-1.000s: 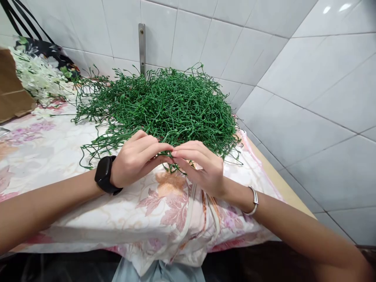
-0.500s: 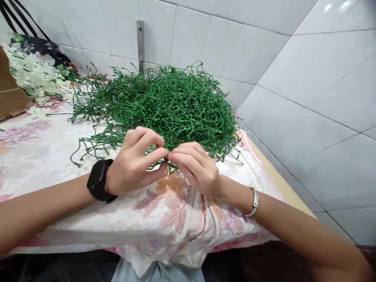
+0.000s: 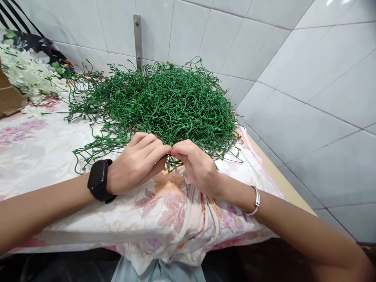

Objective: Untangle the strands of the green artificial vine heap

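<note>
A big tangled heap of thin green plastic stems [image 3: 158, 102] lies on the flowered cloth [image 3: 44, 149] that covers the table. My left hand [image 3: 138, 164], with a black watch on the wrist, and my right hand [image 3: 196, 166], with a silver bangle, meet fingertip to fingertip at the heap's near edge. Both hands are closed in a pinch on a small green stem piece [image 3: 172, 162] between them. Most of that piece is hidden by my fingers.
White artificial flowers [image 3: 28, 76] and a dark flowered bag [image 3: 38, 45] lie at the back left beside a brown cardboard piece [image 3: 8, 98]. Tiled walls close the back and right. A metal strip [image 3: 137, 39] is fixed to the back wall. The table's bare edge [image 3: 282, 180] runs along the right.
My fingers have shifted on the stem piece, the left hand's fingers curling lower. Both hands stay at the heap's near edge. The view has tipped slightly.
</note>
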`<state>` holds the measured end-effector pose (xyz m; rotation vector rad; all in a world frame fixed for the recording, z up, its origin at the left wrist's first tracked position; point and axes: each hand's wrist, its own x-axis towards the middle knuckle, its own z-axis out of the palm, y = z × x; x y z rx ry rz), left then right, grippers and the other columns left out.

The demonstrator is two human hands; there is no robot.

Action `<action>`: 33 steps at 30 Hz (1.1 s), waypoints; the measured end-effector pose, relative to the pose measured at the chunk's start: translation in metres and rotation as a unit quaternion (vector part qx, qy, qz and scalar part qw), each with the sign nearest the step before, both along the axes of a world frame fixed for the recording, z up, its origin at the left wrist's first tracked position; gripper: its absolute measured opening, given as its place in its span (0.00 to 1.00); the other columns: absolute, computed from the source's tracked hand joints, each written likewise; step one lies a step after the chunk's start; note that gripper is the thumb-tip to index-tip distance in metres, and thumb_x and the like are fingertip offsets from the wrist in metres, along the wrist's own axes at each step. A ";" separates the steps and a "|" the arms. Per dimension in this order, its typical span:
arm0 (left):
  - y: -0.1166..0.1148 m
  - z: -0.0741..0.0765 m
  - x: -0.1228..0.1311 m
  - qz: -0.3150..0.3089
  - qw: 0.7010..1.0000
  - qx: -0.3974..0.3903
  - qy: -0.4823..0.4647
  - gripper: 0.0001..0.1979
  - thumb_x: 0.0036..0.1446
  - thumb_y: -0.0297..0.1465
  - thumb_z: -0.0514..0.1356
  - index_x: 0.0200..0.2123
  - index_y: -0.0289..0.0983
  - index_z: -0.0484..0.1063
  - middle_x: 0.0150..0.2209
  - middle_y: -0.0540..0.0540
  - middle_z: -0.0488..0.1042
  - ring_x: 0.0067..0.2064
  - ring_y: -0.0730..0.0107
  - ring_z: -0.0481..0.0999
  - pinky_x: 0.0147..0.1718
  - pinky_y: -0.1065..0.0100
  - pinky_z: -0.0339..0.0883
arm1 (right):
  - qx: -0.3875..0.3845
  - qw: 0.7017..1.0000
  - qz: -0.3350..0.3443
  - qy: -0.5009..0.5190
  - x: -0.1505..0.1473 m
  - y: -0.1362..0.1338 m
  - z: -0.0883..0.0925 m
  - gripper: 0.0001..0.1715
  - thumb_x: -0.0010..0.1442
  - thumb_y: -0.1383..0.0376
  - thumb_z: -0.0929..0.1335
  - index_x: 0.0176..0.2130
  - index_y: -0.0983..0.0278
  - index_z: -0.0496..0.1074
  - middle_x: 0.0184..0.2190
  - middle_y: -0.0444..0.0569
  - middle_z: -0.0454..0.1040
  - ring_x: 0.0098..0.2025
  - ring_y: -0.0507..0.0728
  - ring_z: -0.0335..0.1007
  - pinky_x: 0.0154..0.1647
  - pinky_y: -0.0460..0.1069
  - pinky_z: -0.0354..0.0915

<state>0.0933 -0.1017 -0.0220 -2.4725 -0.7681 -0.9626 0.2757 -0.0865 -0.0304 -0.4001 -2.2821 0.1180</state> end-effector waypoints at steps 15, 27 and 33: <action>0.004 -0.006 -0.001 0.041 0.999 0.024 0.025 0.07 0.57 0.28 0.49 0.34 0.33 0.65 0.30 0.47 0.70 0.36 0.68 0.68 0.37 0.64 0.57 | 0.045 0.985 -0.112 -0.121 -0.004 -0.003 0.008 0.08 0.56 0.67 0.58 0.35 0.70 0.61 0.28 0.51 0.62 0.33 0.54 0.57 0.33 0.50 0.60; 0.000 -0.003 -0.003 -0.076 0.996 -0.037 0.040 0.09 0.59 0.26 0.44 0.32 0.34 0.62 0.33 0.45 0.70 0.37 0.69 0.67 0.40 0.63 0.54 | -0.148 0.987 0.029 -0.063 0.002 -0.001 0.017 0.15 0.60 0.68 0.55 0.21 0.65 0.54 0.19 0.41 0.52 0.23 0.46 0.49 0.23 0.44 0.51; -0.005 -0.003 -0.001 -0.110 0.989 -0.099 0.023 0.11 0.60 0.27 0.43 0.32 0.36 0.63 0.33 0.46 0.70 0.38 0.70 0.67 0.39 0.63 0.52 | -0.268 0.958 0.103 -0.010 0.001 0.001 0.016 0.19 0.60 0.67 0.54 0.19 0.66 0.54 0.19 0.41 0.53 0.23 0.45 0.51 0.25 0.43 0.51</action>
